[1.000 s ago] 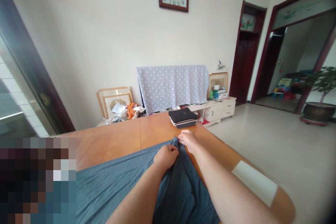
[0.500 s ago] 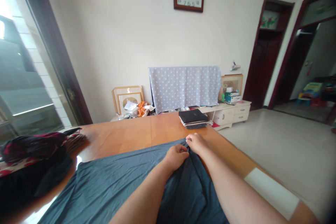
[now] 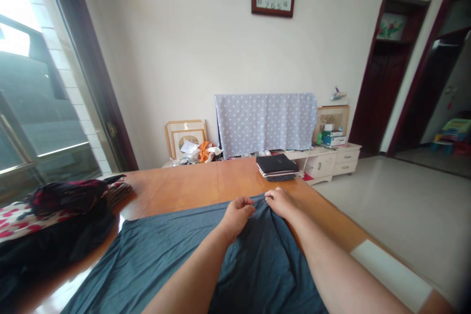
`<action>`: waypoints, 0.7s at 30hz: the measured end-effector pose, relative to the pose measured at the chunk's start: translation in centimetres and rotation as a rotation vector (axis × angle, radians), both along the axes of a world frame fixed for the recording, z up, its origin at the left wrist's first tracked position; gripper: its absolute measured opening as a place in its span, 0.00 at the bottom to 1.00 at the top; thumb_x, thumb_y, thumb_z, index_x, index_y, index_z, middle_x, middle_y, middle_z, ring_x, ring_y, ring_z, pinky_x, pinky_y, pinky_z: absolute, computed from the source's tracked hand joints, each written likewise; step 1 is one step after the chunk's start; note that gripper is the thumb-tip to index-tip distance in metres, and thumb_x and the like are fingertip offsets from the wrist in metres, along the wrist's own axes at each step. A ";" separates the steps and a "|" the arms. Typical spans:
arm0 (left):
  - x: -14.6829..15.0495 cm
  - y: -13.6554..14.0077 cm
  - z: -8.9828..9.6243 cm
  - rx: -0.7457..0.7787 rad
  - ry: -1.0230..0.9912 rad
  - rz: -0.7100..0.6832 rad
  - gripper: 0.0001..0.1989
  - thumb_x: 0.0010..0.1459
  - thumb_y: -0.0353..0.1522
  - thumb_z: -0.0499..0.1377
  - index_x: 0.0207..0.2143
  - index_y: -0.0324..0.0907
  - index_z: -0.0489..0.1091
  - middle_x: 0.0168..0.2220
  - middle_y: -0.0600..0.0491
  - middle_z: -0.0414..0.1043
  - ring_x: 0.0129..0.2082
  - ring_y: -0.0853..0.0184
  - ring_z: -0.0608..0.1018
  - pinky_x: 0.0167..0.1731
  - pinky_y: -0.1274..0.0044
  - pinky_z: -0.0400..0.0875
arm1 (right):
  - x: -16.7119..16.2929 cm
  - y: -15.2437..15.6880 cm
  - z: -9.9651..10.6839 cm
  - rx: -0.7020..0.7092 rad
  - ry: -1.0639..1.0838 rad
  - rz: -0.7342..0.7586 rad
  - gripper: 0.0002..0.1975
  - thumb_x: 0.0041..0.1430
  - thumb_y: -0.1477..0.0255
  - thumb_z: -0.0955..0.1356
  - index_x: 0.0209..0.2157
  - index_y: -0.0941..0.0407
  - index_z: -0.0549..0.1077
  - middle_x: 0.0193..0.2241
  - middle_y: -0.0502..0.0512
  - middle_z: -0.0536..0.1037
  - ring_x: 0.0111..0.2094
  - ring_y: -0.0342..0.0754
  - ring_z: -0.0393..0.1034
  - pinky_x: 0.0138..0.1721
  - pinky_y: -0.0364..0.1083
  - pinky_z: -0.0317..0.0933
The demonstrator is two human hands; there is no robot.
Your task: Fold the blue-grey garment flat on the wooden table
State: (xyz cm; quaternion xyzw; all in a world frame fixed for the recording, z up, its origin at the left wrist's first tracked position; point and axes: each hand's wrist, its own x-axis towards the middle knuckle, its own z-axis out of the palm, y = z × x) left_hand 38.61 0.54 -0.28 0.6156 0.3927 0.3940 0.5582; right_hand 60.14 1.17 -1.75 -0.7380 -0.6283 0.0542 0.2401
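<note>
A dark blue-green cloth (image 3: pixel 162 243), perhaps a garment, lies spread and wrinkled over the near part of the wooden table (image 3: pixel 191 184). My right hand (image 3: pixel 282 203) pinches its far edge near the right corner, where folds gather below the fingers. Just to the left, my left hand (image 3: pixel 237 216) hovers over or rests lightly on the cloth, thumb and fingers curled but apart, with nothing seen between them. The cloth's near end runs out of view under my forearms.
A folded stack of dark clothes (image 3: pixel 276 167) sits at the table's far right corner. Heaped clothes (image 3: pixel 66 206) lie at the left. A pale sheet (image 3: pixel 392 272) lies at the right edge. Beyond stands a white cabinet (image 3: pixel 324 164) with a polka-dot cover (image 3: pixel 265 125) above it.
My left hand has shifted left, away from my right hand, and its fingers have come apart. The right hand keeps its pinch. The view has turned slightly left.
</note>
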 end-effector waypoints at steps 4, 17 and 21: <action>-4.3 1.0 0.6 0.117 0.136 0.136 0.11 0.52 0.30 0.57 0.38 0.39 0.72 0.30 0.53 0.75 0.29 0.70 0.75 0.30 0.80 0.66 | 0.2 0.4 -0.9 0.039 -0.057 0.052 0.16 0.61 0.64 0.66 0.49 0.45 0.79 0.47 0.56 0.77 0.51 0.52 0.67 0.51 0.46 0.56; -31.1 5.3 3.6 0.179 0.861 0.804 0.10 0.49 0.27 0.59 0.36 0.40 0.74 0.37 0.47 0.77 0.41 0.60 0.77 0.38 0.76 0.66 | 2.7 3.6 -5.4 0.037 -0.167 0.070 0.24 0.58 0.59 0.64 0.55 0.46 0.74 0.54 0.58 0.75 0.54 0.60 0.68 0.53 0.55 0.59; -35.3 5.8 2.9 0.174 0.984 0.739 0.14 0.47 0.27 0.61 0.40 0.40 0.75 0.43 0.46 0.78 0.44 0.59 0.78 0.41 0.77 0.67 | 2.9 3.8 -5.6 0.074 -0.145 0.038 0.25 0.56 0.58 0.66 0.54 0.47 0.74 0.51 0.57 0.77 0.52 0.59 0.70 0.52 0.54 0.61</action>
